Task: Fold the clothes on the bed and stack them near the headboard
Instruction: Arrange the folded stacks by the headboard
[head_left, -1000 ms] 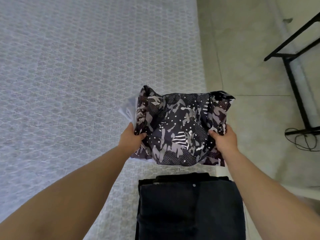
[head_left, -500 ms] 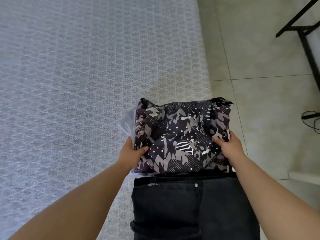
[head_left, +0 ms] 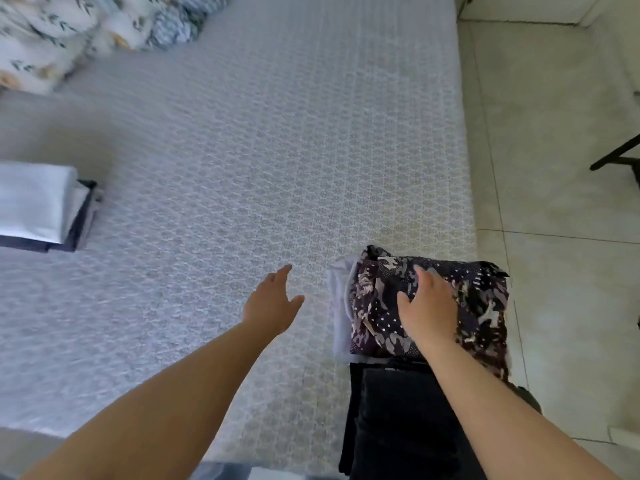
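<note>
Camouflage-print garment set down on bed
It is now pressed by the flat right hand; the left hand, spread and empty, has been released from it.

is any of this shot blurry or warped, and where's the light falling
Head view: motion blur smears the left edge, the pillows and the folded pile; the centre of the bed is sharper. Wide-angle bend bows the bed's right edge and floor tile lines. Light is soft and even; both hands cast only faint shadows.

Left hand hovers spread; right hand lies flat, palm down.
</note>
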